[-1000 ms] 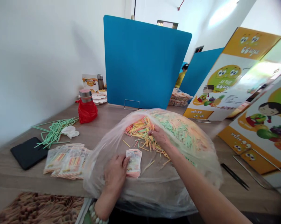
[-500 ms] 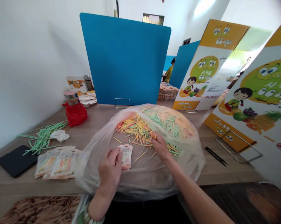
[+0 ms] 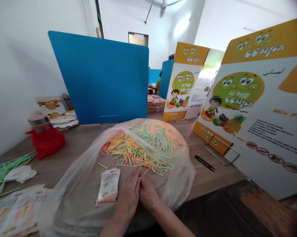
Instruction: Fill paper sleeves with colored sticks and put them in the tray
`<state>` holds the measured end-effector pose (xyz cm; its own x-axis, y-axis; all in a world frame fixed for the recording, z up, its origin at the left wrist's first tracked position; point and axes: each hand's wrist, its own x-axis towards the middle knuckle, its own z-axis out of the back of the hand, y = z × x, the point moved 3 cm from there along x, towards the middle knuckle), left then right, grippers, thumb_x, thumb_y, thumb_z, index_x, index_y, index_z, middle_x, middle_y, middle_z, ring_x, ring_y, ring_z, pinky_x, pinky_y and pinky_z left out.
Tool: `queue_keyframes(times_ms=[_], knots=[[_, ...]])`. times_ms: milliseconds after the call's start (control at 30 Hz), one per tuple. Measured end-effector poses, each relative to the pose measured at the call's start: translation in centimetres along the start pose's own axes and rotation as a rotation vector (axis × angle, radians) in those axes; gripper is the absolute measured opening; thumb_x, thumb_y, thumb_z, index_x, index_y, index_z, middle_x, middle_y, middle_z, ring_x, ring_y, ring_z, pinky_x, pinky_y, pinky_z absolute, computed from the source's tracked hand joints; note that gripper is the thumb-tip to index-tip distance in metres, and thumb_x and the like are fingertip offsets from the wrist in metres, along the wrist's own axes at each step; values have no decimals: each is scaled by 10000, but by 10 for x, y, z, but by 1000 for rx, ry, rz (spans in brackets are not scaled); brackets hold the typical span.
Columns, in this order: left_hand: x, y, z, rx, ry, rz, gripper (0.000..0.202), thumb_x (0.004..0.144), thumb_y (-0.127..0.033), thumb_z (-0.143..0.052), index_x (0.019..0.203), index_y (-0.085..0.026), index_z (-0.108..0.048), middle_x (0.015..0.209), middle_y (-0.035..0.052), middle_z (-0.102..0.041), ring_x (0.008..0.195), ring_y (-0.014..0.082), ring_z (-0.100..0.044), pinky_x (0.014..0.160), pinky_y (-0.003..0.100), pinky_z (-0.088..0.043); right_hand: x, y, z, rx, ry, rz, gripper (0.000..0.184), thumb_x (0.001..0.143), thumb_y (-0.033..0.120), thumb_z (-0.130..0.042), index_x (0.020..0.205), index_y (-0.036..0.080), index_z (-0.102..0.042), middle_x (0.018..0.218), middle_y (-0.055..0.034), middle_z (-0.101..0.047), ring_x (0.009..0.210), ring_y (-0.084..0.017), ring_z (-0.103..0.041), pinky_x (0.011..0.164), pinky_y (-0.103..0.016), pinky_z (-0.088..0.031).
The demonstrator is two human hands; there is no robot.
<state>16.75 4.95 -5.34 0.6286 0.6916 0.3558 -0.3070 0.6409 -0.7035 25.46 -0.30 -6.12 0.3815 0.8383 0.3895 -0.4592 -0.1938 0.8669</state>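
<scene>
My left hand (image 3: pixel 130 188) and my right hand (image 3: pixel 148 191) are pressed together, side by side, at the near edge of the pile of candy sticks (image 3: pixel 128 148). Both are closed, and whatever may be between them is hidden. The thin sticks are yellow, green, pink and orange, spread inside a large clear plastic bag (image 3: pixel 71 184) opened toward me. Just left of my left hand lies a small stack of printed packets (image 3: pixel 109 186) with red-striped ends. A few loose sticks lie around the pile.
At the left lie filled packets (image 3: pixel 22 210), green strips (image 3: pixel 12 169), crumpled tissue (image 3: pixel 21 173) and a red bag (image 3: pixel 48 140) around a jar. Black tweezers (image 3: pixel 204 163) rest at the right. A blue divider (image 3: pixel 101 79) and printed cartons (image 3: pixel 247 112) stand behind; a person (image 3: pixel 158 85) is far back.
My right hand has drawn back from the pile, and my left hand has left the packet stack; the two now meet. The view has turned to the right.
</scene>
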Motion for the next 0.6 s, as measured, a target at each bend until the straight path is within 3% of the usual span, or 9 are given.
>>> queue_keyframes(times_ms=[67, 167, 200, 267, 333, 433, 533, 600], knots=[[-5, -9, 9, 2, 8, -5, 492, 971, -345, -400, 1398, -150, -546, 1418, 139, -587, 1305, 264, -563, 1114, 464, -456, 1, 4, 4, 83, -2, -15, 242, 941, 331, -414, 981, 242, -636, 896, -72, -677, 853, -246, -610, 801, -359, -497], [-7, -19, 45, 61, -18, 51, 463, 979, -348, -419, 1387, -177, -555, 1381, 127, -615, 1281, 253, -570, 1097, 410, -449, 6, 10, 10, 180, 11, -70, 168, 892, 311, -447, 846, 235, -589, 790, -22, -624, 778, -213, -575, 730, -320, -467], [-6, -16, 61, 143, -57, 120, 412, 975, -329, -427, 1308, -184, -621, 1314, 129, -652, 1233, 264, -596, 1076, 411, -451, 7, 11, 11, 164, 34, -97, 132, 863, 287, -462, 794, 231, -559, 756, -7, -594, 759, -202, -557, 713, -308, -448], [-5, -2, 94, 406, -137, 384, 346, 953, -330, -471, 1175, -175, -687, 1191, 157, -684, 1102, 312, -642, 980, 453, -475, 9, 9, 13, 81, 93, -131, 107, 825, 284, -492, 747, 225, -534, 704, 10, -541, 724, -192, -520, 681, -296, -408], [-7, 16, 116, 619, -105, 589, 422, 909, -437, -554, 1179, -131, -662, 1153, 210, -670, 1058, 367, -638, 895, 473, -474, 9, 5, 13, 25, 127, -156, 102, 816, 306, -511, 802, 219, -563, 735, 5, -551, 742, -198, -520, 689, -303, -396], [-9, 40, 125, 672, -62, 688, 535, 818, -565, -641, 1108, -115, -656, 1090, 211, -674, 1019, 363, -634, 793, 400, -452, 6, 2, 12, -1, 161, -173, 190, 841, 335, -499, 954, 216, -596, 818, -12, -587, 801, -215, -539, 721, -318, -401], [-11, 56, 117, 513, -76, 737, 345, 785, -512, -682, 858, -175, -665, 838, 88, -689, 790, 259, -634, 637, 314, -370, 2, 1, 11, -23, 217, -188, 185, 887, 338, -437, 906, 226, -582, 743, 5, -543, 752, -208, -522, 694, -316, -386], [-13, 62, 113, 392, -119, 773, 257, 790, -435, -680, 716, -197, -619, 664, 16, -623, 651, 201, -577, 575, 294, -300, 1, 1, 10, -28, 242, -183, 180, 911, 332, -410, 860, 229, -549, 727, 12, -522, 733, -200, -510, 691, -317, -382]])
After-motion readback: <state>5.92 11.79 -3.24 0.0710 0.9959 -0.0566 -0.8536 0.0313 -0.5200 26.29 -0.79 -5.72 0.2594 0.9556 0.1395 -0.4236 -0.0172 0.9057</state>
